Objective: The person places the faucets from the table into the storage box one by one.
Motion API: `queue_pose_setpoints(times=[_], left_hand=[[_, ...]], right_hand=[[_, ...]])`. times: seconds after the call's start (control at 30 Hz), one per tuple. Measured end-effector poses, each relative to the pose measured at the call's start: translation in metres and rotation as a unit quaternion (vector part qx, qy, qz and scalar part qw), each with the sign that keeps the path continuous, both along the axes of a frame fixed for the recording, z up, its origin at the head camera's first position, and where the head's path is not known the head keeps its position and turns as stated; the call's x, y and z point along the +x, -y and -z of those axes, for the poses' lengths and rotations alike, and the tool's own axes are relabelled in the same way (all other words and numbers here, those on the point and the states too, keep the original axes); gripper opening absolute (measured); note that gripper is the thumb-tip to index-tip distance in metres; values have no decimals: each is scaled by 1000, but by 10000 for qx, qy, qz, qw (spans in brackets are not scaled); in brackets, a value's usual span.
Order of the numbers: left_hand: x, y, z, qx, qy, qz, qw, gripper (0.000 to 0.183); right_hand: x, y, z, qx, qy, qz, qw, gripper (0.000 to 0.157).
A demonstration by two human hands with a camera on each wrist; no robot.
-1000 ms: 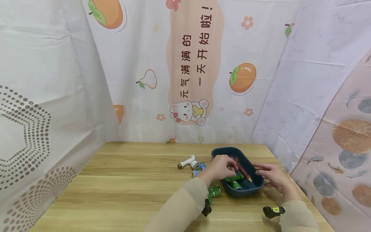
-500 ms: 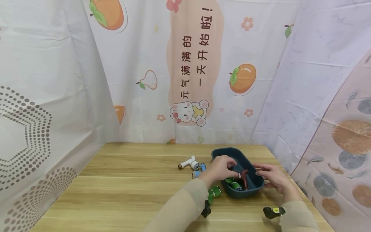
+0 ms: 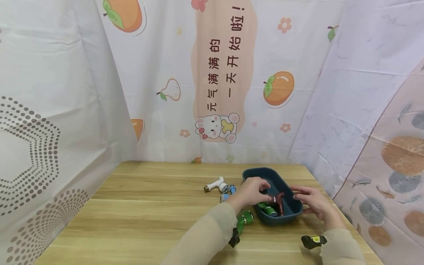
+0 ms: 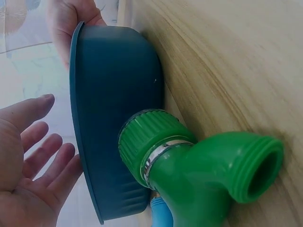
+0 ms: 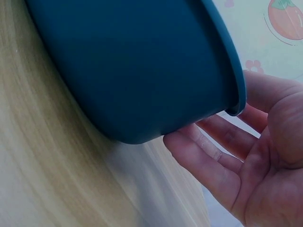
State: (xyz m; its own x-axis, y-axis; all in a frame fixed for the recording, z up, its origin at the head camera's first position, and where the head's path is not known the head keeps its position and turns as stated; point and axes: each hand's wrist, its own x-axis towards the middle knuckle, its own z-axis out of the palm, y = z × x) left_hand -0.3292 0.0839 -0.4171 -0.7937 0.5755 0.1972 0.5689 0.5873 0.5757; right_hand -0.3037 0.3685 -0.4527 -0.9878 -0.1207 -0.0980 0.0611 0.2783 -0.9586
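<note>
A dark blue plastic basin (image 3: 281, 220) stands on the right of the table. My left hand (image 3: 253, 190) hangs over its left side, fingers spread loosely with nothing seen between them; in the left wrist view, my left hand (image 4: 33, 161) is beside the rim. Below its fingertips lies a dark red plastic tap (image 3: 279, 203) inside the basin, next to a green tap (image 3: 269, 210). My right hand (image 3: 313, 200) touches the basin's right side, its thumb by the rim. The right wrist view shows fingertips (image 5: 177, 142) against the outer wall.
Another green tap (image 3: 246, 218) lies left of the basin, close to the left wrist. A white tap (image 3: 216, 184) and a blue tap (image 3: 225, 197) lie farther back on the wooden table (image 3: 139, 213). Patterned curtains (image 3: 159, 121) enclose the table's back and sides.
The red tap has shifted toward the near end inside the basin, then stayed there. The left hand's fingers have moved slightly apart from it. The right hand stays at the basin's side.
</note>
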Motion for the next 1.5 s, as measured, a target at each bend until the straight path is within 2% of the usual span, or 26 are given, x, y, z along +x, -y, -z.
queue_pose_setpoints(times=[0.33,0.6,1.03,1.3,1.5], left_hand=[[4,9,-7,-6,-152,219,9996,33],[8,12,-12,271,-27,329,9991,33],[14,29,-25,636,-151,504,9966,33],[13,45,-32,852,142,320,9958,37],[11,57,-34,945,17,53,9955,39]], right_hand=[[2,2,-3,64,-14,-5,10000,55],[4,3,-3,93,-3,33,10000,54],[5,4,-4,48,-20,24,10000,55],[5,4,-4,46,-14,28,10000,56],[4,3,-4,30,-12,37,10000,56]])
